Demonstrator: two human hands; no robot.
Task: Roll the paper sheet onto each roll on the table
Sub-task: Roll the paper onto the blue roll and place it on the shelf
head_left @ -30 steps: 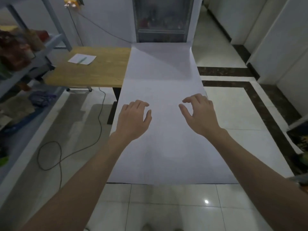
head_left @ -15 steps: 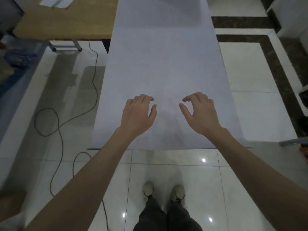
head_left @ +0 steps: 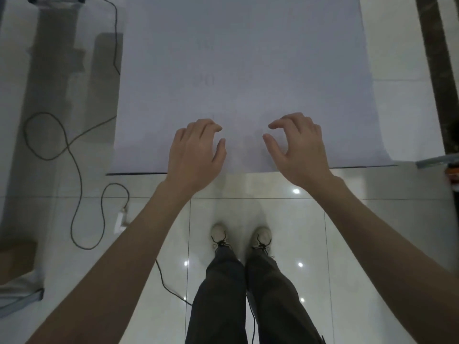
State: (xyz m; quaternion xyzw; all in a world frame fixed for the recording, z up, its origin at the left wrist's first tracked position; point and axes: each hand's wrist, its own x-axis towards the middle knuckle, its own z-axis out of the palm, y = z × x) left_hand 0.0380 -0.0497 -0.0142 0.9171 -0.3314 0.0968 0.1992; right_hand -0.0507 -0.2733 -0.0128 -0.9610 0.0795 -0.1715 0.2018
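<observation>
Sheet (head_left: pixel 243 58): flat, near edge straight.
Left hand (head_left: pixel 196 155): my fingers loosely curled, empty, over that edge.
Right hand (head_left: pixel 300 150): likewise.
Cable (head_left: pixel 116 45): beside left edge.

1 head view, down over paper sheet (head_left: pixel 243 58).

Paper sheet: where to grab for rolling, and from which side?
Take the paper sheet by its near edge, from the standing side, hands spread toward the corners. It is the only free end in view, wide and straight, so a middle grip may skew it. The left hand and right hand are close together over its middle.
</observation>
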